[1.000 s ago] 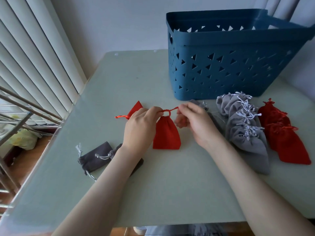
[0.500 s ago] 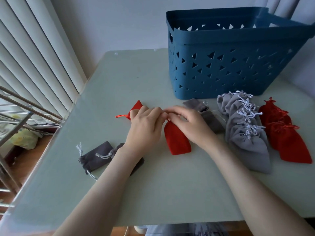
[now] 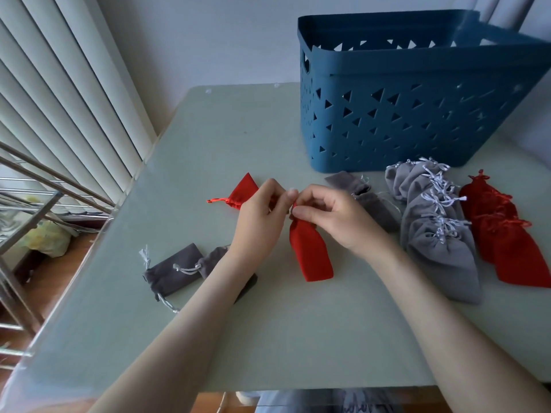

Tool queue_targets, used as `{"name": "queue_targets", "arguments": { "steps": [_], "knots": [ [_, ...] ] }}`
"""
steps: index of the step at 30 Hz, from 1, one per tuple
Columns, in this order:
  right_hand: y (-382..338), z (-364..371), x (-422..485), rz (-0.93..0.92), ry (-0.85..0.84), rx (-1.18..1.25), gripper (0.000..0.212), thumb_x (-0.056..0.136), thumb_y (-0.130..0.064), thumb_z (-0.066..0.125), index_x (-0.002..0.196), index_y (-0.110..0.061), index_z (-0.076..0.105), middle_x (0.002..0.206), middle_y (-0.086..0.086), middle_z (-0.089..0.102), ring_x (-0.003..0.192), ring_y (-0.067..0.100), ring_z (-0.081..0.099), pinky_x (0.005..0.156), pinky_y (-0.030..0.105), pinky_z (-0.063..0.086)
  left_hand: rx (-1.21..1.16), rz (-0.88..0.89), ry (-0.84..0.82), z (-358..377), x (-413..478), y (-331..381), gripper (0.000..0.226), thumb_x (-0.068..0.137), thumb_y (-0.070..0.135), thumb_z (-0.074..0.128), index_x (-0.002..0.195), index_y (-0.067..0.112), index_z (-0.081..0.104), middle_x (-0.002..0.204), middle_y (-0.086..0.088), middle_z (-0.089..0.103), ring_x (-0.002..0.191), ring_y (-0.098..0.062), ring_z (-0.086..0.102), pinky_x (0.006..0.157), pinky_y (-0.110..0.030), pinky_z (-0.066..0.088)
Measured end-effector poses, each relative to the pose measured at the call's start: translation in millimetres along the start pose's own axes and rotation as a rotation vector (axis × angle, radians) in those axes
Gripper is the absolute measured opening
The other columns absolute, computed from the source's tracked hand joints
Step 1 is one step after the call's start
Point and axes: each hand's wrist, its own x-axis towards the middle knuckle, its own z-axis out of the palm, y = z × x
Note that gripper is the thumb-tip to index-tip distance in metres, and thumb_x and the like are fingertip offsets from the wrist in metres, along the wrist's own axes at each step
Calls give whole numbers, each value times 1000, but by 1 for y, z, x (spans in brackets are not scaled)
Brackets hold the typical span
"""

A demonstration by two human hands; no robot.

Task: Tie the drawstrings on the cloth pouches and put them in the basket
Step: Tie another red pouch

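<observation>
A red cloth pouch [image 3: 310,251] lies on the table in the middle, its gathered neck pointing away from me. My left hand [image 3: 259,219] and my right hand [image 3: 331,216] meet at that neck, and both pinch its red drawstring between thumb and fingers. The string itself is mostly hidden by the fingers. The blue basket [image 3: 402,114] stands at the back right, with its inside out of sight from here.
Another red pouch [image 3: 243,190] lies behind my left hand. Dark grey pouches [image 3: 176,271] lie at the front left and one dark grey pouch [image 3: 357,192] behind my right hand. Light grey pouches [image 3: 438,231] and red pouches [image 3: 504,234] lie at the right. Blinds and a metal rack stand left of the table [image 3: 268,338].
My hands have come together at the pouch's neck from pulling the string apart. The pouch has swung so its body points toward me and to the right.
</observation>
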Motion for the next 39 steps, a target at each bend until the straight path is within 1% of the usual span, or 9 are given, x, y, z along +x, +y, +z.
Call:
{"name": "queue_targets", "arguments": {
  "steps": [3,8,14,17,21,25,28,35,39],
  "knots": [
    [2,2,0,11,90,14,13,84,-8,68,80,-18,60,71,-1,62,64,12,53,59,27,42,-27,-32,-21,2,-2,2,34,95,26,54,64,19,44,57,7,46,54,-6,39,53,-21,32],
    [2,6,1,-61,213,-135,16,80,-10,72,84,-21,60,73,-9,58,70,6,53,69,28,42,-46,-36,-54,3,-3,2,36,98,27,48,64,15,50,52,9,50,49,-5,45,53,-21,37],
    [2,3,1,-117,257,-114,14,84,-10,69,77,-14,58,69,-9,59,59,-2,50,59,13,36,-10,-7,-96,0,-3,2,35,100,23,44,68,18,56,55,16,55,52,2,49,56,-12,36],
    [2,4,3,-205,272,-132,9,84,-14,66,81,-14,58,76,-11,55,65,-2,47,63,13,34,21,79,-146,2,-3,0,26,97,19,49,75,16,62,73,11,48,65,5,48,65,-14,36],
    [5,3,5,-232,270,-132,3,82,-18,60,82,-16,57,78,-13,52,71,1,45,68,14,35,41,140,-191,2,-3,0,26,94,15,55,68,22,55,74,10,43,66,6,45,63,-11,33],
    [7,5,4,-109,136,13,5,94,-18,52,92,-20,57,87,-8,58,84,1,52,82,17,40,51,111,-131,0,-2,-1,26,92,17,58,70,5,63,69,10,43,61,2,44,59,-14,31],
    [8,6,2,35,87,66,21,101,-24,43,99,-12,60,92,-5,60,90,0,52,88,20,40,38,52,-62,-1,-1,2,38,92,19,59,56,24,51,64,9,39,57,1,41,56,-14,29],
    [7,0,2,104,4,18,25,101,-20,43,101,-4,63,65,-18,49,62,-5,43,61,12,34,-351,-105,-99,-6,-1,8,15,87,32,62,78,26,73,95,-12,59,89,-19,58,82,-34,45],
    [5,-5,2,73,25,-51,34,96,-32,51,75,-7,55,65,-7,45,68,5,39,65,27,29,-679,-145,-263,-7,-3,14,17,83,20,54,77,9,66,76,-3,62,68,-10,60,68,-19,47]
  ]
}}
